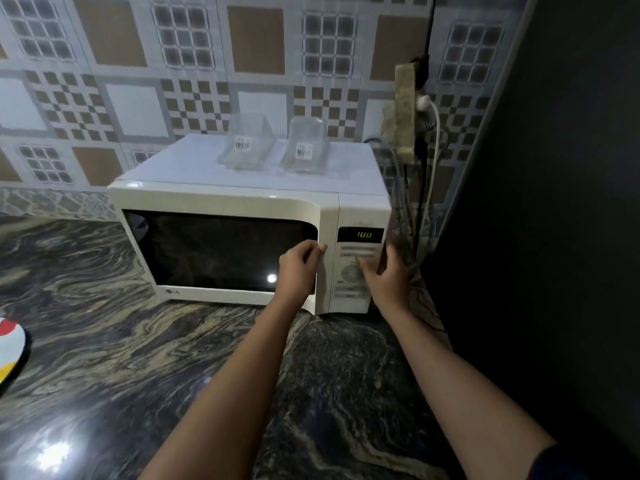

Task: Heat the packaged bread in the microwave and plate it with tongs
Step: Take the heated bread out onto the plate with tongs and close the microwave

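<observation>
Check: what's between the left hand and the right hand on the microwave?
Head view: only the microwave's front. Left hand grips the door at its edge, right hand touches the control panel; between them, just the door's white rim and bare panel.

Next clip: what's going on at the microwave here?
A person stands at a white countertop microwave oven on a dark marbled stone counter. The left hand grips the right edge of its dark-windowed door, which looks closed, while the right hand rests straight fingers on the control panel below the green lit display. Nothing shows through the dark window. Two clear plastic containers sit on top.
</observation>
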### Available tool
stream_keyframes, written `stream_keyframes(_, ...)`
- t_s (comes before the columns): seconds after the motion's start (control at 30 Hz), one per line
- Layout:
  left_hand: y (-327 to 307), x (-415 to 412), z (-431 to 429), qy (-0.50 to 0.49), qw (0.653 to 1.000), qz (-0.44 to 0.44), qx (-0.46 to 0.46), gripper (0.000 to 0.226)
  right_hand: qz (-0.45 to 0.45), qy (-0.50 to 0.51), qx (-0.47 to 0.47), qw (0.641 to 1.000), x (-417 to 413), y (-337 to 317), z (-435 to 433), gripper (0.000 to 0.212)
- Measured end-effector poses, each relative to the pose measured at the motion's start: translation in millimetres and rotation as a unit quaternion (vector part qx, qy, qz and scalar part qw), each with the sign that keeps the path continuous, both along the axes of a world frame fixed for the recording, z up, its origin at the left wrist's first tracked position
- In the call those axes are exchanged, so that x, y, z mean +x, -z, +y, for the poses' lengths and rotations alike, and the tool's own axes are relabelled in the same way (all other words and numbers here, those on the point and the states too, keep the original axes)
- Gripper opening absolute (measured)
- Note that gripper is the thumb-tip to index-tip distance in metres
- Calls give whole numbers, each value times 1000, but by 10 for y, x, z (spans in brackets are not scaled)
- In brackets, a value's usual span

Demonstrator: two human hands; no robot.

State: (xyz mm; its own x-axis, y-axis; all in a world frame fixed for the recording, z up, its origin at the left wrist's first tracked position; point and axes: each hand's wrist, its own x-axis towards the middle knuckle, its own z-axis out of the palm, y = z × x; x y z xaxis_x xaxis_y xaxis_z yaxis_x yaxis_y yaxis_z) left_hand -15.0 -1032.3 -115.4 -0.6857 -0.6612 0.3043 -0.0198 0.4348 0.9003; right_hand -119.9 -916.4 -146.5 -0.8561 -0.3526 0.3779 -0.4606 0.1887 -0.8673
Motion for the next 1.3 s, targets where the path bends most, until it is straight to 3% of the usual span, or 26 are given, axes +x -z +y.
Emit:
stream_keyframes(0.13,60,-20,-3,-7,1000,20,-2,24,-62,-36,11,997,29,290,32,72)
stream_keyframes(0.4,115,-50,-19,-11,1000,28,-1,26,-87,-69,-6,994,32,557,25,79)
stream_keyframes(0.93,155,-65,-34,-15,999,39,1,32,-154,-4,-36,987,24,554,-42,69)
stream_keyframes(1.17,55,-47,-2,-14,1000,-2,11,31,-137,35,71,987,-14,295,-42,52)
stream_keyframes(1.3,5,-46,8,-20,999,-22,20,27,-52,54,62,995,22,-106,45,50)
